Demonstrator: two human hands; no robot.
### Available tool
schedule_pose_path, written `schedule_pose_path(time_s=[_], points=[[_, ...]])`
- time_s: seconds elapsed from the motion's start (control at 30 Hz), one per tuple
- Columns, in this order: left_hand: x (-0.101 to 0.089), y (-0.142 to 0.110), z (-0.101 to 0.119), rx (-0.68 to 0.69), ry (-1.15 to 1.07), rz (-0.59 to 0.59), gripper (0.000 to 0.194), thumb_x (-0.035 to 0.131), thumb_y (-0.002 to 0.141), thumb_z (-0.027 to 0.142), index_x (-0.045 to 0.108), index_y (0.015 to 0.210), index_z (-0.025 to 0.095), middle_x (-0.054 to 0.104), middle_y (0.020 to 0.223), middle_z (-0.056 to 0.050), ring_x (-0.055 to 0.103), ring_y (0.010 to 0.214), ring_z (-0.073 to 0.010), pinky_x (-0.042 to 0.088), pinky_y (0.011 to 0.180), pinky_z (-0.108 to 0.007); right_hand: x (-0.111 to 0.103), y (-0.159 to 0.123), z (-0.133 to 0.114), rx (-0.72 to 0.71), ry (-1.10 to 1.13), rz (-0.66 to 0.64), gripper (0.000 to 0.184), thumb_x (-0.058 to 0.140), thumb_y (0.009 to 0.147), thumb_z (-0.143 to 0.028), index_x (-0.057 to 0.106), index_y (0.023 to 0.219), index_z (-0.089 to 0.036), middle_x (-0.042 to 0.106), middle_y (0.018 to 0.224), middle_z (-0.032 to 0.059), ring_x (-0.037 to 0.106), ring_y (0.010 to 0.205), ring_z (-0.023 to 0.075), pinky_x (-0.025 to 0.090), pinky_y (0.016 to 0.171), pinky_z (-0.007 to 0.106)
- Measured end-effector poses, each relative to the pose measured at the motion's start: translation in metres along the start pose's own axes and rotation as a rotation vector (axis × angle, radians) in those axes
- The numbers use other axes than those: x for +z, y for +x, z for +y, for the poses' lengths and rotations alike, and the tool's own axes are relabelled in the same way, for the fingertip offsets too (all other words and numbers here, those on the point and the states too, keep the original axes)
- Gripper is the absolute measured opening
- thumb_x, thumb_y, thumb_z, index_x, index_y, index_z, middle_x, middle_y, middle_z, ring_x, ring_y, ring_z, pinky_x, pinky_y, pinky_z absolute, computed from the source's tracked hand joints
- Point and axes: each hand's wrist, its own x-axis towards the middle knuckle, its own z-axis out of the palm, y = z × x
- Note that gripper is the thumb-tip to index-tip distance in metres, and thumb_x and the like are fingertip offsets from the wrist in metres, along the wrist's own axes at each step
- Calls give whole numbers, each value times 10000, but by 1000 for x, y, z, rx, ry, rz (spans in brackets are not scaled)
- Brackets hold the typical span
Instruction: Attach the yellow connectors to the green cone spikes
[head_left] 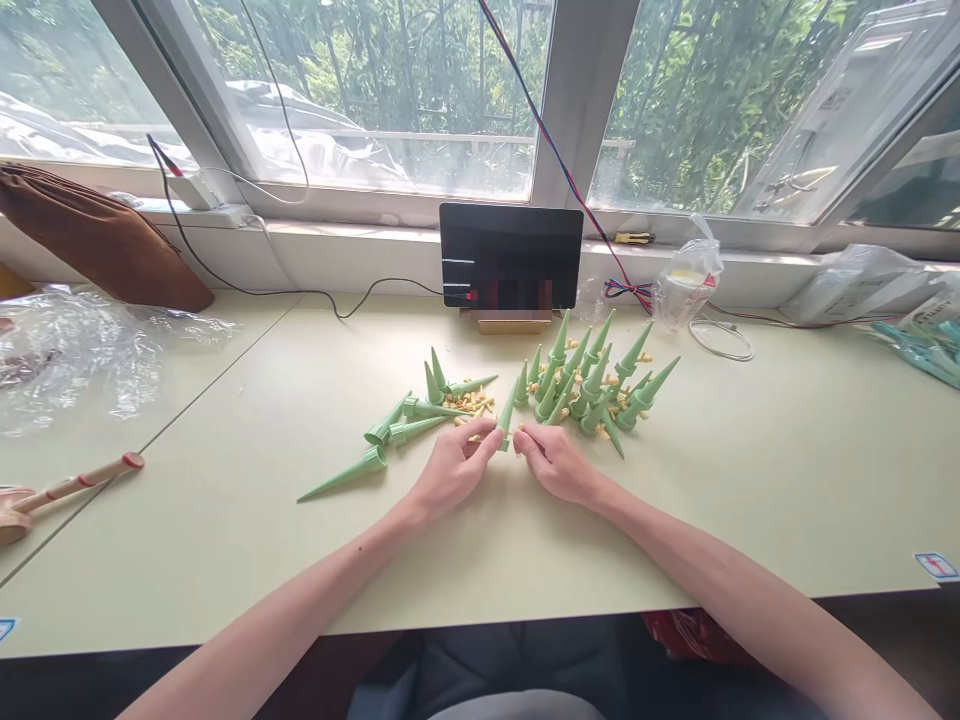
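My left hand (456, 462) is closed around the base of a green plastic plant-watering spike (508, 410), its tip pointing up. Close beside that base, my right hand (556, 462) is closed in a pinch on what looks like a small yellow valve piece (518, 430), mostly hidden by the fingers. Left of my hands lies a pile of small yellow valve pieces (474, 400) with several green spikes (416, 430) around it, some standing, some on their sides. To the right stands a cluster of green spikes (592, 382), many with yellow pieces sticking out near their bases.
A dark tablet (512, 255) stands at the back against the sill. Clear plastic wrapping (90, 350) and a wooden toy (75, 485) lie left. A bagged cup (684, 285), a coiled white cable (721, 340) and plastic bags (855, 285) sit along the right back.
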Motion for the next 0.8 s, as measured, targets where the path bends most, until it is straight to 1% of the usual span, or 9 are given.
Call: schedule_pose_path(time_s=[0.13,0.33,0.4,0.47,0.5,0.57,0.63,0.73,0.8], points=[[0,0,1,0,-24,-2,349,523,946,440,695,1072,164,667,815,-39,559,615,-121,414,479,-202,0,1,-2,31,5,-1,359,351,1026,-340,491,732,-187,422,598,-36,406,550,115,321,582,254],[1,0,0,59,-32,-1,288,550,937,409,681,980,157,663,862,-49,597,692,-134,461,562,-218,3,0,2,64,32,14,421,316,1040,-406,484,716,-197,450,598,-23,429,550,128,339,595,265],[2,0,-4,80,-27,-12,286,541,941,413,662,948,153,644,848,-45,566,646,-119,445,545,-218,3,-1,3,64,40,17,434,315,1039,-426,473,706,-199,440,590,-24,417,543,128,337,591,267],[3,0,-7,79,-20,-22,288,544,938,421,642,924,151,587,745,-15,453,536,-85,370,471,-206,4,-1,3,65,51,16,443,314,1037,-442,463,697,-201,424,582,-26,397,537,127,331,583,269],[3,-1,-9,74,-16,-24,285,551,933,424,633,918,151,526,665,12,381,495,-73,322,442,-202,4,-1,3,68,58,14,446,314,1036,-448,459,693,-201,421,581,-25,390,535,126,327,579,270],[3,-1,-12,67,-15,-20,267,570,923,421,612,912,158,362,553,65,269,464,-66,248,420,-199,3,-1,2,84,85,7,455,315,1033,-458,449,681,-203,420,577,-24,381,530,125,320,568,271],[4,-2,-14,75,-14,-9,244,581,918,412,586,907,169,254,530,89,226,466,-68,212,424,-199,4,-1,0,115,130,-6,466,321,1028,-472,434,663,-206,410,560,-27,363,516,122,307,549,272],[4,-2,-17,103,0,12,218,591,916,395,574,920,178,241,531,92,225,472,-71,204,430,-200,5,-1,-1,185,244,-26,491,347,1011,-516,411,633,-210,361,529,-41,317,485,110,278,506,270],[3,-1,-18,130,26,26,203,596,917,378,601,947,177,304,557,79,260,483,-72,238,435,-199,7,0,-2,238,371,-40,508,377,989,-558,395,616,-213,303,527,-56,270,461,96,244,465,263]])
